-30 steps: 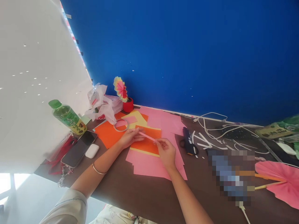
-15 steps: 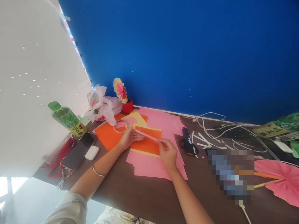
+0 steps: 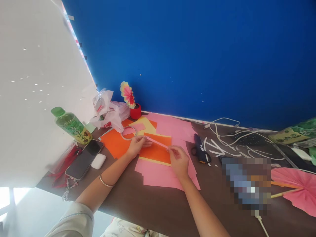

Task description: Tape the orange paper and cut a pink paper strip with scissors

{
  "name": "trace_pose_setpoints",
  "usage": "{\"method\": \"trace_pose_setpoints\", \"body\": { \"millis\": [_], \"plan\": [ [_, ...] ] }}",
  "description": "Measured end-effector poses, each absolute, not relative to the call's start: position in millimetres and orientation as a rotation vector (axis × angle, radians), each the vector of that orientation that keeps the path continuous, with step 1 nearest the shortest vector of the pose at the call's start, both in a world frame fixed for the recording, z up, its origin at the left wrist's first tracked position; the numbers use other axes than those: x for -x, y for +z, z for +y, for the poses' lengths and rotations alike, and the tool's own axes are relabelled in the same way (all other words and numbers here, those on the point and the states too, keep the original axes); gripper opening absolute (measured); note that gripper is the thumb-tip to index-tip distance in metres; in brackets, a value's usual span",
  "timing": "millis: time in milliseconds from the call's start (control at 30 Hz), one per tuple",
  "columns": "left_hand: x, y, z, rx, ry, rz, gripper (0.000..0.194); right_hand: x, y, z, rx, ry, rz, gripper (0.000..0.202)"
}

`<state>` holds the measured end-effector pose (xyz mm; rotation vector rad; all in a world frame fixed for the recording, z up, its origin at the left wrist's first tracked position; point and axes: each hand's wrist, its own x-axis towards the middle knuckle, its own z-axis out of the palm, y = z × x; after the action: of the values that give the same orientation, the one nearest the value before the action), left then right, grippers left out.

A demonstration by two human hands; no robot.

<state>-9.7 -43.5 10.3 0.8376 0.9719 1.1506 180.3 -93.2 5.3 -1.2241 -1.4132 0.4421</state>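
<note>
I'm holding a narrow strip of pink paper (image 3: 157, 142) between my two hands, and it is stretching slantwise above a smooth orange sheet (image 3: 156, 152). My left hand (image 3: 136, 146) is pinching its left end between thumb and forefinger, the other fingers reaching out fairly straight; my right hand (image 3: 179, 161) is curling nearly closed, thumb and forefinger gripping the right end. The strip is looking flat, matte and straight-edged, paler than the orange beneath it. Under that, flat pink sheets (image 3: 160, 181) are overlapping on the dark brown table (image 3: 138, 205); I can't tell how many.

One hollow ring (image 3: 121, 134) is lying just beyond my left hand, near a crumpled, filmy plastic bag (image 3: 116, 113). One pleated paper rosette (image 3: 128, 94), pink with a yellowish edge, is rising from one round red pot (image 3: 135, 112). To my right, several thin white strips (image 3: 214, 148) are scattering beside looped black handles (image 3: 207, 157). Farther right, one creased pink fan (image 3: 301, 187) is spreading from two slim sticks (image 3: 283, 193), one orange, one yellow.
</note>
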Motion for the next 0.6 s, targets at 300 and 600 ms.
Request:
{"method": "trace_pose_setpoints", "body": {
  "millis": [300,600],
  "plan": [
    [8.9,12.8,-43.7,-0.806,1.241,1.062,0.025,-177.1,9.2,-96.6,1.198,0.373,-1.521,0.011],
    [11.1,13.9,-42.0,-0.683,1.211,0.962,0.031,-179.4,10.5,-100.7,1.164,0.120,-1.656,0.015]
  ]
}}
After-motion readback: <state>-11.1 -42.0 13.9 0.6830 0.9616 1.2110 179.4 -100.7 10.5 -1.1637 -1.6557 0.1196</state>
